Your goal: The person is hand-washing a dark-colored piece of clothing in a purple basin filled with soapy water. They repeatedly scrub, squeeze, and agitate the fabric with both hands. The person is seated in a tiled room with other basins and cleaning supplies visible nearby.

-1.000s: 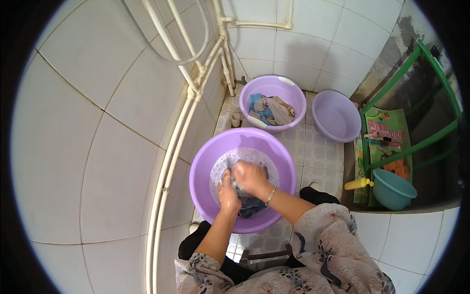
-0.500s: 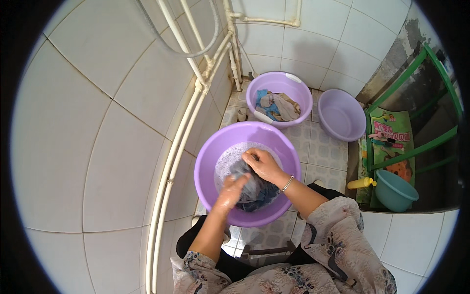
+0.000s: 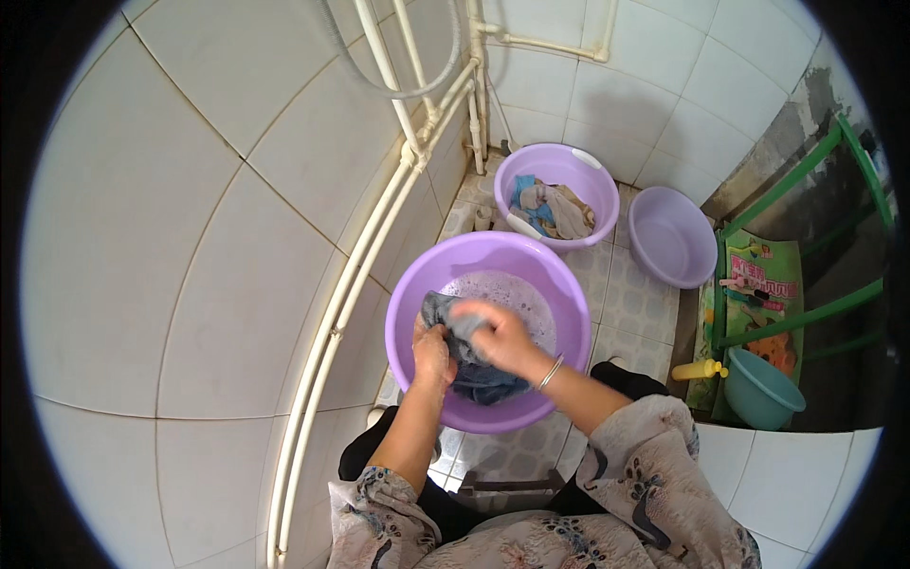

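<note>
A purple basin [image 3: 398, 284] of sudsy water [image 3: 526, 303] stands on the floor in front of me. Inside it, wet dark grey-blue cloth [image 3: 488, 384] is bunched up, its lighter grey part [image 3: 441, 308] lifted between my hands. At the basin's left side my left hand [image 3: 433, 356] is closed round that grey cloth. My right hand [image 3: 504, 339], a bangle on its wrist, is closed on the same cloth from the right; its fingers are blurred by motion. How much cloth lies under the suds cannot be seen.
Beyond stands a second purple basin [image 3: 607, 223] holding blue and beige clothes [image 3: 559, 207]. A lilac basin [image 3: 673, 237] is to its right. Further right are a green metal frame [image 3: 815, 313], a yellow bottle [image 3: 699, 370] and a teal basin [image 3: 761, 391]. Pale pipes [image 3: 332, 341] line the left wall.
My left hand has moved up and left and now grips the grey cloth. The right hand has come lower, and the cloth has been drawn toward the basin's left side. The view has shifted slightly.
</note>
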The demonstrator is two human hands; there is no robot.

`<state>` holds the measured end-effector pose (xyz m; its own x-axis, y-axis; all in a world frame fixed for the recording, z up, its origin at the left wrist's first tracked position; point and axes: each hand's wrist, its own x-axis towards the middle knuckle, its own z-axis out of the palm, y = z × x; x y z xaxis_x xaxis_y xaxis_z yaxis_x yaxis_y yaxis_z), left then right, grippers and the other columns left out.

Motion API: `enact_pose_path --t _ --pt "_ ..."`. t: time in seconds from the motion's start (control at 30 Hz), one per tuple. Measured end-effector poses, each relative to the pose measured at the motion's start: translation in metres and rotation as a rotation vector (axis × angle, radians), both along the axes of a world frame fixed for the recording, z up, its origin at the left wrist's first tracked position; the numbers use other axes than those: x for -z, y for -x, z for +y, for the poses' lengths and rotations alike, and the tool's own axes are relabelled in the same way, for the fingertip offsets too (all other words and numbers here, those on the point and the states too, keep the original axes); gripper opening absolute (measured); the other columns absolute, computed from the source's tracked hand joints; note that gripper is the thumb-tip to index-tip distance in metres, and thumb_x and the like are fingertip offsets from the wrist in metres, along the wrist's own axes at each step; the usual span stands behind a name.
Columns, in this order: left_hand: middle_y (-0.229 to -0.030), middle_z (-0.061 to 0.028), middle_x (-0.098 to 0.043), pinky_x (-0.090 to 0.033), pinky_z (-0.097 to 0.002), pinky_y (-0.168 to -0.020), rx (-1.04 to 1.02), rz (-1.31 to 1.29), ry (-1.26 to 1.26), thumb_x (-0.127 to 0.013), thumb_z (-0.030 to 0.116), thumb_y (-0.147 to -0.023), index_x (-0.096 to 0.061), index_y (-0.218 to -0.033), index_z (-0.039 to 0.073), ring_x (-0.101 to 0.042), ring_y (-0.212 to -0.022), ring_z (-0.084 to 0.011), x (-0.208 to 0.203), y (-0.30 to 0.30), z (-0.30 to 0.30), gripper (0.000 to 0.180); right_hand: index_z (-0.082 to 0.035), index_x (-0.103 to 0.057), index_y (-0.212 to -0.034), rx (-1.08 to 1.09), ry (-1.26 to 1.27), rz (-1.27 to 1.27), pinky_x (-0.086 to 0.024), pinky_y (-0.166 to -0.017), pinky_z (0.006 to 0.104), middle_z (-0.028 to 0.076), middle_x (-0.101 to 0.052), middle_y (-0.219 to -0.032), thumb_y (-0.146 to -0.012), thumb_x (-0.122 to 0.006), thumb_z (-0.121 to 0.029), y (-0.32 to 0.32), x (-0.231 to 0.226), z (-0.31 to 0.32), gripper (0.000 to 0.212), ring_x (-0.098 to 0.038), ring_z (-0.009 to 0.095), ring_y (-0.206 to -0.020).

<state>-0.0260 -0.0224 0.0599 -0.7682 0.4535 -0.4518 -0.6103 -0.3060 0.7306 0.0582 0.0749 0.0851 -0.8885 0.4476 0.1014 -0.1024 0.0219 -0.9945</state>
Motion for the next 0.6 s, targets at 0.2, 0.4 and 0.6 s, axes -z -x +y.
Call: enact_pose_path --t 0.2,0.4,0.6 --pt "-0.096 -0.0092 -0.06 -0.049 -0.0386 -0.076 -0.126 -0.163 -0.102 -0.04 0.042 -0.096 -0.054 -0.112 0.002 -0.058 -0.084 -0.0208 0.024 -0.041 0.029 0.045 -0.009 -0.06 -0.071 0.237 -0.646 -0.206 -0.048 -0.056 0.0418 0.015 -0.061 -0.067 -0.083 -0.06 -0.029 0.011 0.037 0.002 0.023 -0.061 0.032 -0.061" --pt "-0.06 -0.0011 -0.051 -0.043 -0.0302 -0.045 0.069 -0.122 0.079 -0.051 0.045 -0.092 -0.055 -0.085 0.009 -0.05 -0.049 -0.0144 0.021 -0.01 0.023 0.037 -0.01 -0.054 -0.067 0.216 -0.772 0.031 -0.046 -0.052 0.0407 0.012 -0.055 -0.062 -0.077 -0.062 -0.021 0.008 0.017 -0.014 0.017 -0.058 0.031 -0.057" --pt "-0.103 -0.0108 -0.06 -0.049 -0.0378 -0.082 0.159 -0.119 0.173 -0.051 0.034 -0.093 -0.055 -0.109 0.002 -0.059 -0.094 -0.022 0.014 -0.029 0.025 0.036 -0.008 -0.058 -0.072 0.241 -0.678 -0.506 -0.047 -0.052 0.041 0.015 -0.056 -0.064 -0.086 -0.056 -0.021 0.023 0.03 0.023 0.019 -0.058 0.033 -0.058"
